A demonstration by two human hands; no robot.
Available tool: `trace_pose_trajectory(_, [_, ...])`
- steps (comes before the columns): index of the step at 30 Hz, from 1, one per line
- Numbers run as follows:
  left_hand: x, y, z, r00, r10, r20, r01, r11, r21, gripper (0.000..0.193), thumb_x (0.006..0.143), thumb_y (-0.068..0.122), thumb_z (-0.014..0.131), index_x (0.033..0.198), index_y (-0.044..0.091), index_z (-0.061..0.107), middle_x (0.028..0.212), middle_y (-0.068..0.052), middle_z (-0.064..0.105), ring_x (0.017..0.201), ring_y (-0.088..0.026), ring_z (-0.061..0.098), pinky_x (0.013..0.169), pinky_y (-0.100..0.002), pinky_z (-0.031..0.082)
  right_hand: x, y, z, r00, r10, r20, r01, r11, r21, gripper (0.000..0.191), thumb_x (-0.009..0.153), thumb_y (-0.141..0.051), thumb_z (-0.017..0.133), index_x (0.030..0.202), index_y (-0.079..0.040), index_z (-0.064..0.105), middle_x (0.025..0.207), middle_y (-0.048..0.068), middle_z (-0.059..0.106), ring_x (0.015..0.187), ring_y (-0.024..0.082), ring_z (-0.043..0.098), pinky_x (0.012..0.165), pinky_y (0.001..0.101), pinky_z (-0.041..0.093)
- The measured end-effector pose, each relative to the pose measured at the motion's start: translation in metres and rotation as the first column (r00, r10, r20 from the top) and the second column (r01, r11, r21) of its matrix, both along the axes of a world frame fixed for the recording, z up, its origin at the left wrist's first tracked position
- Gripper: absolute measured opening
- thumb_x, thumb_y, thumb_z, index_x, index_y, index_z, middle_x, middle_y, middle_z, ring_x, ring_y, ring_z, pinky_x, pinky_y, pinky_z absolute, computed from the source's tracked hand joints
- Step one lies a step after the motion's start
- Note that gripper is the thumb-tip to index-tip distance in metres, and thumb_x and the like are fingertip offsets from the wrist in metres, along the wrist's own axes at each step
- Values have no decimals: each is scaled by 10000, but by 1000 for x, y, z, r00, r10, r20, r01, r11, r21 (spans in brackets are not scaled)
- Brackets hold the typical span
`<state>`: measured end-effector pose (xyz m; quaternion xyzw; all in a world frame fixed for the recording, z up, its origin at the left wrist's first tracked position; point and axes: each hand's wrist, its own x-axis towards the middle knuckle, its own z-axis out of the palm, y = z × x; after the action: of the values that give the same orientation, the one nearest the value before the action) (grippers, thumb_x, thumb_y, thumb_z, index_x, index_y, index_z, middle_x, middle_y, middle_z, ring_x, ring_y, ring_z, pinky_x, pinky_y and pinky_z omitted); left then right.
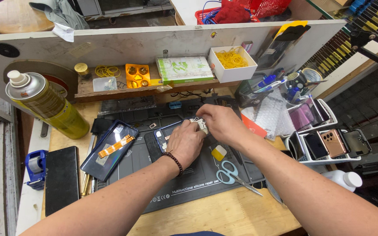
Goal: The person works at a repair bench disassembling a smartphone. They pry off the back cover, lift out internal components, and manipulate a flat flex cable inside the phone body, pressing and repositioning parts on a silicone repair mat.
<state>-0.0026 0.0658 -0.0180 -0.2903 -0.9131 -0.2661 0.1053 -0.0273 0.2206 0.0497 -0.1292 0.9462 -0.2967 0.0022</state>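
An opened blue phone body (pixel 162 136) lies on the dark silicone repair mat (pixel 197 181) at the middle of the bench. My left hand (pixel 185 144), with a bead bracelet at the wrist, rests on it and covers most of it. My right hand (pixel 218 123) reaches in from the right, and its fingertips pinch a small pale circuit part (pixel 201 123) at the phone's upper end. Both hands touch there. What lies under the palms is hidden.
A detached blue back cover with an orange flex strip (pixel 110 148) lies left of the phone. Scissors (pixel 229 172) and a small yellow block (pixel 218 152) sit to the right. A yellow spray can (pixel 49 104), a black phone (pixel 62 178), a tape dispenser (pixel 36 168) and a white rack of phones (pixel 324 144) surround the mat.
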Motion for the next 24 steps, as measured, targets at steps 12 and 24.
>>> trace_pose_trajectory(12, [-8, 20, 4, 978, 47, 201, -43, 999, -23, 167, 791, -6, 626, 953, 11, 661, 1061, -172, 627, 1106, -357, 571, 924, -459, 491, 1, 21, 7, 994, -92, 57, 90, 995, 40, 256, 932, -196, 578, 1114, -81, 717, 996, 172, 754, 929, 334, 731, 830, 425, 563])
trace_pose_trajectory(24, [7, 2, 12, 953, -65, 295, 27, 991, 132, 277, 994, 240, 640, 860, 4, 698, 925, -194, 683, 968, -386, 637, 880, -497, 488, -2, 26, -12, 997, -39, 66, 44, 996, -77, 265, 878, -76, 625, 1121, -66, 731, 1026, 120, 778, 970, 257, 747, 857, 374, 575])
